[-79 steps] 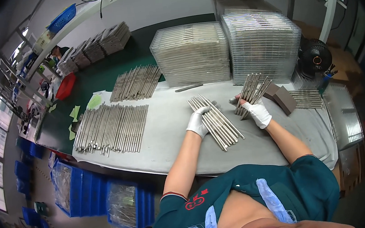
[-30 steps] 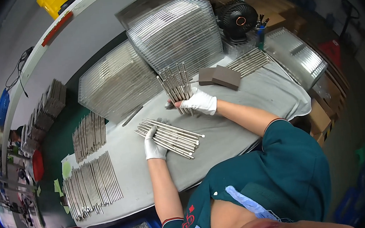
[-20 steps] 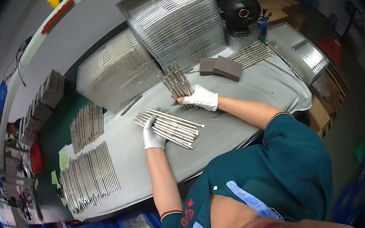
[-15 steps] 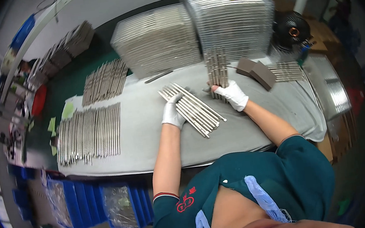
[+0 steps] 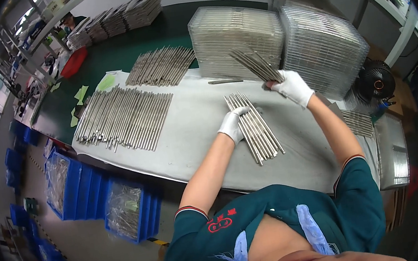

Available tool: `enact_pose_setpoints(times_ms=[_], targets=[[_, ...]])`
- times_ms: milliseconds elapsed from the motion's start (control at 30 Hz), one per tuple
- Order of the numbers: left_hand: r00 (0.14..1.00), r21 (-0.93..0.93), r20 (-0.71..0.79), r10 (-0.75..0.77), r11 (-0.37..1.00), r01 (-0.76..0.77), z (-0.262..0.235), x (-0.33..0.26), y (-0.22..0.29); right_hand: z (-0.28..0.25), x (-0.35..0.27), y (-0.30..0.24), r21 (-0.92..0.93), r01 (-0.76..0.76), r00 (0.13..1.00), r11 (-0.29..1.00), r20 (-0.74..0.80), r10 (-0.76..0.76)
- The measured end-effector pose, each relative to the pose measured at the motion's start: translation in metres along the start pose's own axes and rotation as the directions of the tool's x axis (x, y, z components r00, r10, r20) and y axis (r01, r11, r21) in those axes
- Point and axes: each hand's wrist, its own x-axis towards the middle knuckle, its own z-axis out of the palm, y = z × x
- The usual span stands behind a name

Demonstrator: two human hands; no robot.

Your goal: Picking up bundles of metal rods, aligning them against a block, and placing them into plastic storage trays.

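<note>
My left hand (image 5: pixel 231 127), in a white glove, closes round the upper left side of a fanned bundle of slim metal rods (image 5: pixel 261 134) low over the grey cloth. Farther right, my white-gloved right hand (image 5: pixel 294 89) grips a second bundle of metal rods (image 5: pixel 254 64) by its lower end. That bundle slants up and left, in front of the clear plastic trays. On the cloth to the left lies a wide row of metal rods (image 5: pixel 124 118), and behind it another row of rods (image 5: pixel 160 66). A single dark rod (image 5: pixel 225 81) lies apart near the trays.
Two tall stacks of clear plastic trays (image 5: pixel 237 37) (image 5: pixel 324 47) stand at the back. Right of my right forearm are more rods (image 5: pixel 357 123), a black fan (image 5: pixel 376 83) and a clear tray (image 5: pixel 392 153). Blue bins (image 5: pixel 83 191) with plastic-wrapped contents sit on the floor, left.
The view has swung left. The right-hand bundle has gone from nearly upright to leaning left, and my right forearm now covers most of the dark blocks. My left hand keeps its bundle.
</note>
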Motion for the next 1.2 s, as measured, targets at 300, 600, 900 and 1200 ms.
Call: enact_pose_setpoints(times_ms=[300,600,900,1200], targets=[[1.0,-0.019,0.021,-0.021,1.0,0.022,0.014,0.001,0.004,-0.079,0.122,-0.073,-0.681,0.201,0.891,0.704,-0.171,-0.42],[1.0,-0.005,0.029,0.007,1.0,-0.007,0.008,0.005,0.002,-0.072,0.145,-0.062,-0.724,0.072,0.966,0.686,-0.12,-0.228],[1.0,-0.019,0.02,0.009,1.0,-0.008,0.006,0.008,0.001,-0.073,0.161,-0.059,-0.727,0.073,0.972,0.683,-0.1,-0.21],[1.0,-0.012,0.01,0.005,1.0,-0.005,0.008,0.005,0.001,-0.075,0.174,-0.055,-0.673,0.084,0.982,0.735,-0.069,-0.176]])
